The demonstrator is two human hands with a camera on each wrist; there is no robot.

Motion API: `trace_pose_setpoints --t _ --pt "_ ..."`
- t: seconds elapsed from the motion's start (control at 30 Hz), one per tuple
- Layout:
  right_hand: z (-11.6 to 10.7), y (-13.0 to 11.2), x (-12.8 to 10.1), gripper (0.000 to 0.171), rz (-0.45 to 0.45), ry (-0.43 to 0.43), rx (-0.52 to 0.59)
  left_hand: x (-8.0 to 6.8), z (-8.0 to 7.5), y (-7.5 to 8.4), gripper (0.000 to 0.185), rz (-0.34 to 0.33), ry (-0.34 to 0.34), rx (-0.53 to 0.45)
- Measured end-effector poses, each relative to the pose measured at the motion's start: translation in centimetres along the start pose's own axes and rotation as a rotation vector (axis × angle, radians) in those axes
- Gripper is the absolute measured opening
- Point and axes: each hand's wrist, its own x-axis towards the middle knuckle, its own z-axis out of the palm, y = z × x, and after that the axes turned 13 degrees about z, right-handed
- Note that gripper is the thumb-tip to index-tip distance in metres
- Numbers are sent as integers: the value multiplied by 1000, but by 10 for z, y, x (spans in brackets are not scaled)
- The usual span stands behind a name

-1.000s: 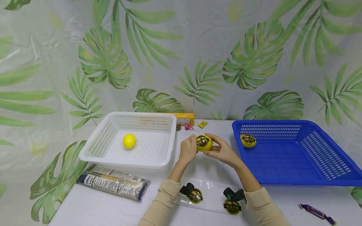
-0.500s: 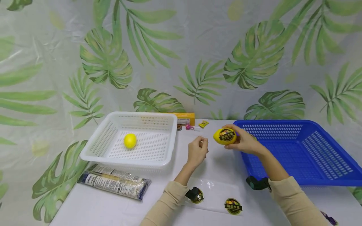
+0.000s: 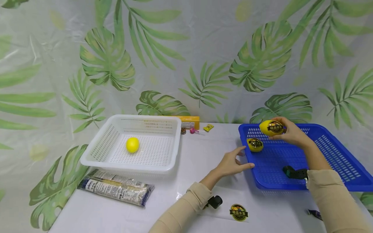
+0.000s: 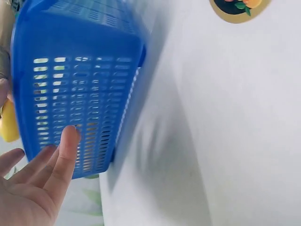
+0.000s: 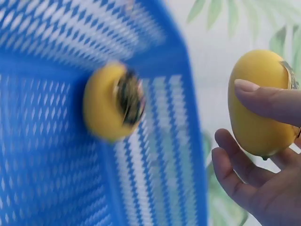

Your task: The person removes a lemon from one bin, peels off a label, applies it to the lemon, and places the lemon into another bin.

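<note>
My right hand [image 3: 295, 134] holds a yellow lemon [image 3: 265, 128] between thumb and fingers, over the back left part of the blue basket [image 3: 276, 166]. A dark round label is stuck on this lemon. A second labelled lemon [image 3: 253, 147] lies inside the basket at its left wall; the right wrist view shows that lemon [image 5: 101, 101] blurred. My left hand [image 3: 231, 163] is beside the basket's left side, fingers spread, fingertips right at the rim. In the left wrist view that hand [image 4: 35, 193] holds nothing, and its fingers overlap the slotted wall [image 4: 80, 108].
A white basket [image 3: 151, 157] at the left contains a plain lemon [image 3: 132, 145]. In front lies a plastic-wrapped pack [image 3: 116, 188]. A clear sheet with a round label [image 3: 239, 212] is near my left sleeve. An orange box [image 3: 192, 119], lollipop [image 3: 192, 130] and yellow candy [image 3: 208, 127] are behind.
Both hands held the lemon at first; the left released it. The right hand has carried it rightward over the blue basket. The left hand has moved right to the basket's side and spread its fingers.
</note>
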Motion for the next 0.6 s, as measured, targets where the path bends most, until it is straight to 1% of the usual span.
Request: trace_pose_setpoints --t 0.13,0.33,0.43,0.6 --pt "-2 25 7 76 31 -27 -39 2 7 -4 73 -5 5 -24" --pt "3 59 18 76 126 -68 -59 2 11 -8 72 -13 47 -78" --pt "7 70 24 76 146 -67 -82 3 11 -8 72 -15 60 -92" --pt "12 80 31 75 158 -57 -137 3 12 -10 73 -14 65 -111"
